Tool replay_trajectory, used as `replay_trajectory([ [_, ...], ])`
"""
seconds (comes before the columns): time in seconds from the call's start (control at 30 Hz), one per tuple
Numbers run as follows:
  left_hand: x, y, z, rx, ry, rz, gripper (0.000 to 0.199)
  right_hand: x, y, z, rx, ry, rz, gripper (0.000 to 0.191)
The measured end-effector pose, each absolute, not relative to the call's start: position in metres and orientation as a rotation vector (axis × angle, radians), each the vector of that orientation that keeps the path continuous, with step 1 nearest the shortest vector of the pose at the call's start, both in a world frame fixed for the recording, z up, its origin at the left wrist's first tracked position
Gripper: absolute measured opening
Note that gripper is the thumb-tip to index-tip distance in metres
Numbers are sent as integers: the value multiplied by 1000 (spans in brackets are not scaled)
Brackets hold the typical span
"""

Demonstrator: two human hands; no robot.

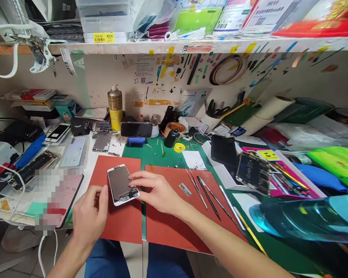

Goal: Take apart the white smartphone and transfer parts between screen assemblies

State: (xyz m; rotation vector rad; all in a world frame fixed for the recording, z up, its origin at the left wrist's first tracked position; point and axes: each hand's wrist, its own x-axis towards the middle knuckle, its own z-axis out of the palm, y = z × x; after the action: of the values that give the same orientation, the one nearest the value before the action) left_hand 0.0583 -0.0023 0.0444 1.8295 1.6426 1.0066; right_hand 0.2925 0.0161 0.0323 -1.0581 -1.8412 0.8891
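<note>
A white-framed phone screen (122,183) lies back side up and tilted over the left red mat (116,227), with a small flex cable and metal parts near its lower end. My right hand (153,189) grips its right edge, the fingertips over its back and the thumb low at the corner. To the left of the screen is my left hand (89,212), loosely curled with the thumb a little apart; nothing shows in it. On the right red mat (174,227) lie a small clear strip (185,189), silver tweezers (197,189) and dark tweezers (208,199).
A lit phone (71,200) with a cable lies at the left edge. An opened phone (253,173) rests by a pink tool tray (304,185). A blue bottle (304,218) juts in at right. A spray can (115,110) stands under the shelf (162,47).
</note>
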Motion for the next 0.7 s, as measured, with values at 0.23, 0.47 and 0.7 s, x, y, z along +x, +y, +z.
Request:
replay_trajectory([
  [0.23, 79, -9, 22, 2365, 1016, 1197, 43, 292, 11, 23, -1001, -1779, 806, 17],
  [0.47, 100, 1, 38, 2087, 913, 1380, 29, 295, 3, 29, -1023, -1654, 820, 15],
  [0.7, 105, 21, 72, 1802, 1067, 1230, 22, 310, 8, 61, -1222, -1559, 583, 17],
])
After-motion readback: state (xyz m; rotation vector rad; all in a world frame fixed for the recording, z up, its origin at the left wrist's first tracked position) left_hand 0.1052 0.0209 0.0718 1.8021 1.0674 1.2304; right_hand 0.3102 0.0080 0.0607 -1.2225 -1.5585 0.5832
